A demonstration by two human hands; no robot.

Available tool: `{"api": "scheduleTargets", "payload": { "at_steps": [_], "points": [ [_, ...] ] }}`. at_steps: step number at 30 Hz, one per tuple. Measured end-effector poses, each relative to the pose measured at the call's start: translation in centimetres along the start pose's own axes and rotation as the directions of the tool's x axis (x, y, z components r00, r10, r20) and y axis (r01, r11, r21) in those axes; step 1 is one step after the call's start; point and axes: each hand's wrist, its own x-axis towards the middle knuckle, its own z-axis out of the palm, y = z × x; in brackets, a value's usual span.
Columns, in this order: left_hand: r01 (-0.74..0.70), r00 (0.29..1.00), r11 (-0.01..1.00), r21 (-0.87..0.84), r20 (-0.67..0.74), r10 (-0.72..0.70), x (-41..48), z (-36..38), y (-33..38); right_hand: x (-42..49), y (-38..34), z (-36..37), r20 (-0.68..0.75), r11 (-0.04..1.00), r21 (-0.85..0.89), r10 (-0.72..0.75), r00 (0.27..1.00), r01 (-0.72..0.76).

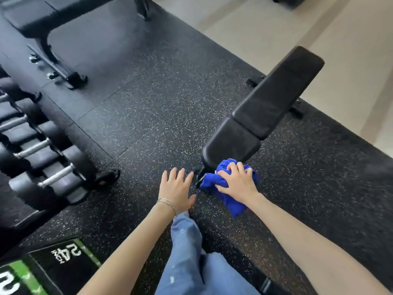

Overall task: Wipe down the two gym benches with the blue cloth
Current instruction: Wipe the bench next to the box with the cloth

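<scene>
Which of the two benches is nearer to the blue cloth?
The bench at right: the blue cloth, gripped by the right hand, is at its near end. The other bench stands far off at top left.

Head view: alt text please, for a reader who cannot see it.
The right hand grips a blue cloth at the near end of a black gym bench; the left hand hovers open beside it. A second bench and dumbbells stand further left.

Soft, even light, brightest on the pale floor (350,50) at upper right, casts only faint shadows, while blur smears the dumbbells (42,145) and far bench (42,15) at left and wide-angle distortion bends the edges.
</scene>
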Motion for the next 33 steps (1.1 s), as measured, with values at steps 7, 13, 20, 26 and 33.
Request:
{"api": "scheduleTargets", "payload": {
  "at_steps": [7, 13, 20, 26, 33],
  "points": [
    [-0.034, 0.998, 0.999, -0.011, 0.052, 0.034, 9.8, 3.0, -1.9, 9.9, 1.7, 4.5, 0.023, 0.993, 0.048, 0.105, 0.994, -0.106],
    [-0.014, 0.995, 0.998, -0.068, 0.097, 0.021, 17.0, 8.3, -1.6, 16.1, 2.6, 11.6, 0.057, 0.988, 0.082, 0.129, 0.990, -0.133],
    [0.074, 0.991, 0.989, -0.128, 0.118, -0.058, 22.0, 13.7, -0.9, 23.0, 1.7, 16.9, -0.036, 0.987, 0.120, 0.108, 0.993, -0.103],
    [0.110, 0.991, 0.981, -0.159, 0.088, -0.097, 24.2, 14.5, -1.7, 32.1, 7.9, 17.2, -0.058, 0.928, 0.223, 0.319, 0.946, -0.299],
    [0.070, 0.994, 0.986, -0.152, 0.095, -0.056, 27.2, 13.3, -1.3, 21.2, 5.7, 19.9, -0.169, 0.790, 0.381, 0.570, 0.804, -0.480]
  ]
}}
